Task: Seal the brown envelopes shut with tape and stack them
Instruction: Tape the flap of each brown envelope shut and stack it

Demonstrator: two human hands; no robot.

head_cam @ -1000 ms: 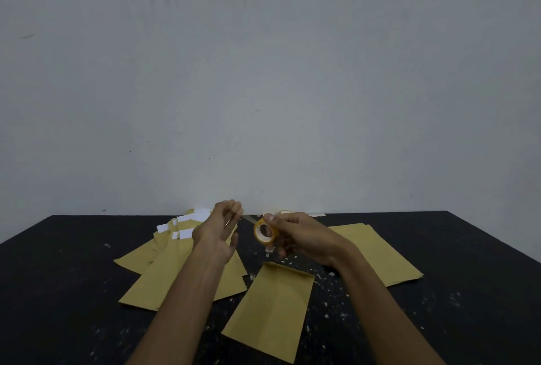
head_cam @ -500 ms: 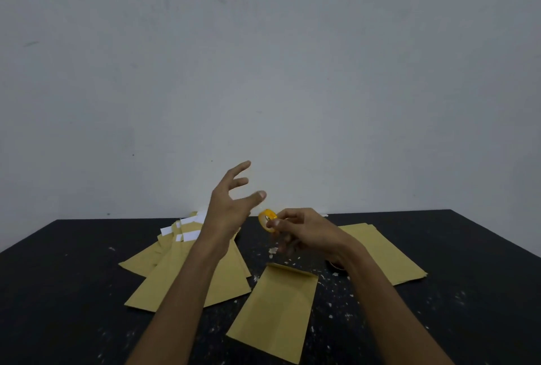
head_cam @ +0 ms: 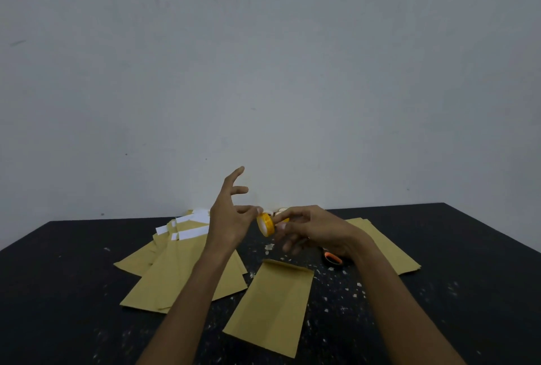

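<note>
Your left hand (head_cam: 231, 218) holds nothing I can see: fingers splayed and pointing up, thumb tip right at the rim of the tape roll (head_cam: 265, 224). Can't tell whether it has the free end of the tape, too small. Your right hand (head_cam: 310, 230) pinches the roll between thumb and fingers, up in the air above the table (head_cam: 58, 276). Change: a second ago your left fingers were bunched beside the roll, half a second ago that hand was lifted off and wide open, and now the thumb is back at the roll. The roll has turned too, from hole facing you to nearly edge-on. My read is that you're hunting for the tape end again, so no strip is drawn and nothing gets sealed yet. Containers: the left pile (head_cam: 181, 271) of envelopes is fanned out, with white strips at the far ends; contents or flap liner, can't tell. The middle envelope (head_cam: 272, 306) lies flat and alone below the roll, no tape visible, nothing showing inside. An orange-handled tool (head_cam: 332, 257) lies by your right wrist. The right pile (head_cam: 380, 247) sits partly under your forearm, contents hidden.
</note>
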